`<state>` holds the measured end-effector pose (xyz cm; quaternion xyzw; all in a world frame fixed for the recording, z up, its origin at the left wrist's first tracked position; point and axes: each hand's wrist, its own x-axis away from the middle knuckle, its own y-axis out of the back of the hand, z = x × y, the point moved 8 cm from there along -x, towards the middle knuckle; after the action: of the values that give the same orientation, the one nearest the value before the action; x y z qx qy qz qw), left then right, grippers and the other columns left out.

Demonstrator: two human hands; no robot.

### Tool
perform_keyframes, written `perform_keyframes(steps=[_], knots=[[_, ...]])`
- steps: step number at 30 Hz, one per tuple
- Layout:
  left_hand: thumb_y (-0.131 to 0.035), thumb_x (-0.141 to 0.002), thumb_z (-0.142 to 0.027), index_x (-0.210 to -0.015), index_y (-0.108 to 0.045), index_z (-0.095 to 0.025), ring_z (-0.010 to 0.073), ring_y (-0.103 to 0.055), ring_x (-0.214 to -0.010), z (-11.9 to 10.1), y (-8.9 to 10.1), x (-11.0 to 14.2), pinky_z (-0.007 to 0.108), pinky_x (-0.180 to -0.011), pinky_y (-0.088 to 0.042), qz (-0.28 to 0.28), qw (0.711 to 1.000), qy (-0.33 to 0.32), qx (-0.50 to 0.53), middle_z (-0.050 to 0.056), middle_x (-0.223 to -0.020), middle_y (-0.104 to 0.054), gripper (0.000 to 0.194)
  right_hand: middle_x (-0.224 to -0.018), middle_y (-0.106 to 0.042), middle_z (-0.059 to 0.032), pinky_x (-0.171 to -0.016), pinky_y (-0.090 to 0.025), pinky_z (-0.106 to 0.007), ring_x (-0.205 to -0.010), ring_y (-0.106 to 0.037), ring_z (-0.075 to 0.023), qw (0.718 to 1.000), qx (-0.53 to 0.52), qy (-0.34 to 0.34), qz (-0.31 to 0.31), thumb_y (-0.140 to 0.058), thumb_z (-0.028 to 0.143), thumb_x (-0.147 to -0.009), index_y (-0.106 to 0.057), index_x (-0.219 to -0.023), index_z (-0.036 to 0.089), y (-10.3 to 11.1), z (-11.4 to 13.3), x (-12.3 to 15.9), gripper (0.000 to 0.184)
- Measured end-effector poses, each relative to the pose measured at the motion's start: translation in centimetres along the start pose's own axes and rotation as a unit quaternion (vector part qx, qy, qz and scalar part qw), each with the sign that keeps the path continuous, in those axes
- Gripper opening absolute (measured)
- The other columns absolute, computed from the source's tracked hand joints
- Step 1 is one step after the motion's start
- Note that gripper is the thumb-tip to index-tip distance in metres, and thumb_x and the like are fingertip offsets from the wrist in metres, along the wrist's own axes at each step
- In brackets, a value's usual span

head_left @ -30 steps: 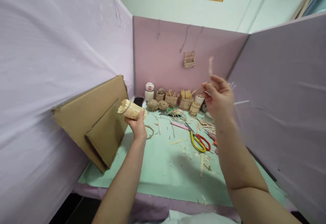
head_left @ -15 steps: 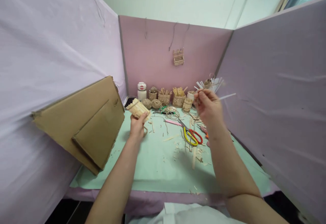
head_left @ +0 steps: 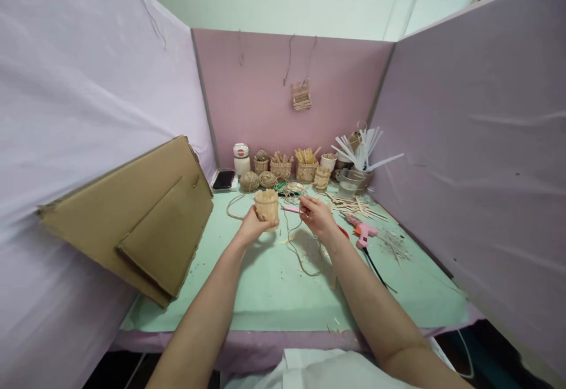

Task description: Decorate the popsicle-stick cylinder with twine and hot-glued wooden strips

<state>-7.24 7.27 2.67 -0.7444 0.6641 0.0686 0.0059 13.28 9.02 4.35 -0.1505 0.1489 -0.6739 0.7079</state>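
Note:
My left hand point(head_left: 254, 227) is closed around a small cup made of upright wooden sticks point(head_left: 266, 205), held tilted a little above the table. To its right, my right hand point(head_left: 317, 217) is pinched at thumb and fingertips on a length of twine point(head_left: 305, 270), which loops down over the table below it. The gap between the two hands is small. Under my right wrist lie scissors, mostly hidden, with part of a red handle point(head_left: 344, 232) showing. A pink stick-like tool point(head_left: 290, 208) lies just left of my right fingertips.
Twine balls point(head_left: 250, 181), stick-filled baskets point(head_left: 306, 171) and a white jar point(head_left: 241, 159) line the back. A pink glue gun point(head_left: 365, 231) lies at right, near glue sticks point(head_left: 360, 150) in a container. Cardboard point(head_left: 145, 218) leans at left. Wood strips point(head_left: 358, 206) lie scattered.
My right hand has come down and left, close to the cup. My left hand has moved slightly right and turned the cup more upright. A loop of twine now hangs onto the table.

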Motion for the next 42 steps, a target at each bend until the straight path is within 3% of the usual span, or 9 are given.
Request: perform_keyframes(steps=[9,19,27,28,31,33,36,40,42], knots=[[-0.091,-0.046,-0.019,-0.103,-0.054,-0.016,0.0268,-0.065,-0.103,1.9,-0.2,-1.0,0.040,-0.092,-0.050,-0.035,0.987,-0.010,-0.159,0.010,-0.108,-0.069,0.068,-0.076,-0.067,-0.0012,-0.059,-0.039,-0.022,-0.073,-0.055,-0.0128,0.998,0.057,0.015,-0.009,-0.086,0.052,-0.052,-0.067,-0.074,0.020,0.4,-1.0,0.2,0.043],[-0.090,-0.042,-0.019,-0.096,-0.061,-0.015,0.0158,-0.066,-0.080,2.8,0.2,-1.1,0.032,-0.079,-0.052,-0.049,0.994,-0.007,-0.101,0.015,-0.123,-0.056,0.061,-0.070,-0.069,0.0002,-0.055,-0.039,-0.020,-0.064,-0.055,-0.0095,1.000,0.011,0.018,0.001,-0.088,0.046,-0.052,-0.068,-0.076,0.020,0.2,-0.6,0.7,0.040],[-0.093,-0.032,-0.018,-0.106,-0.067,-0.021,0.0250,-0.061,-0.099,-0.2,2.2,-0.2,0.035,-0.087,-0.049,-0.029,0.989,-0.052,-0.133,0.011,-0.111,-0.065,0.078,-0.067,-0.067,0.0029,-0.050,-0.038,-0.018,-0.055,-0.051,-0.0067,0.998,-0.040,0.051,0.016,-0.087,0.047,-0.057,-0.061,-0.074,0.021,0.5,0.3,0.8,0.040],[-0.092,-0.034,-0.017,-0.103,-0.068,-0.020,0.0241,-0.062,-0.095,-0.6,2.8,-0.2,0.034,-0.084,-0.049,-0.034,0.989,-0.043,-0.135,0.010,-0.107,-0.066,0.072,-0.066,-0.067,0.0030,-0.049,-0.037,-0.018,-0.053,-0.050,-0.0064,0.997,-0.051,0.057,0.020,-0.087,0.048,-0.058,-0.060,-0.074,0.021,0.5,0.5,0.8,0.041],[-0.080,-0.061,-0.025,-0.085,-0.069,-0.018,0.0180,-0.061,-0.080,-3.1,6.1,0.0,0.029,-0.077,-0.048,-0.166,0.977,-0.094,-0.090,0.006,-0.086,-0.068,0.027,-0.064,-0.066,0.0034,-0.047,-0.036,-0.018,-0.051,-0.048,-0.0058,0.995,-0.069,0.073,0.023,-0.087,0.047,-0.059,-0.058,-0.075,0.021,0.4,0.8,0.9,0.042],[-0.070,-0.072,-0.027,-0.078,-0.069,-0.018,0.0141,-0.057,-0.069,-4.3,7.4,0.5,0.024,-0.068,-0.045,-0.227,0.964,-0.133,-0.042,0.003,-0.074,-0.066,0.011,-0.065,-0.066,0.0032,-0.048,-0.037,-0.018,-0.051,-0.048,-0.0058,0.995,-0.063,0.076,0.026,-0.086,0.047,-0.060,-0.059,-0.076,0.021,0.3,0.8,1.1,0.041],[-0.067,-0.078,-0.033,-0.073,-0.069,-0.018,0.0105,-0.048,-0.053,-4.8,6.2,0.8,0.021,-0.054,-0.037,-0.188,0.971,-0.143,0.023,-0.002,-0.057,-0.057,0.016,-0.067,-0.068,0.0025,-0.050,-0.042,-0.018,-0.053,-0.051,-0.0062,0.995,-0.051,0.071,0.047,-0.087,0.047,-0.061,-0.060,-0.078,0.021,-0.2,0.8,1.5,0.040],[-0.066,-0.083,-0.041,-0.051,-0.058,-0.018,0.0096,-0.037,-0.044,-4.3,1.8,1.9,0.023,-0.046,-0.028,-0.098,0.990,-0.097,0.023,-0.003,-0.042,-0.041,0.040,-0.070,-0.070,0.0022,-0.054,-0.048,-0.018,-0.055,-0.056,-0.0067,0.993,-0.069,0.054,0.078,-0.089,0.046,-0.060,-0.060,-0.077,0.022,-1.0,0.7,2.1,0.041],[-0.074,-0.078,-0.037,-0.064,-0.066,-0.017,0.0123,-0.050,-0.057,-4.5,-1.1,2.8,0.023,-0.053,-0.037,-0.011,0.994,-0.095,0.054,0.002,-0.058,-0.060,0.026,-0.071,-0.070,0.0020,-0.057,-0.051,-0.019,-0.057,-0.059,-0.0075,0.991,-0.082,0.036,0.095,-0.090,0.043,-0.060,-0.061,-0.076,0.022,-1.5,0.6,2.5,0.039]])
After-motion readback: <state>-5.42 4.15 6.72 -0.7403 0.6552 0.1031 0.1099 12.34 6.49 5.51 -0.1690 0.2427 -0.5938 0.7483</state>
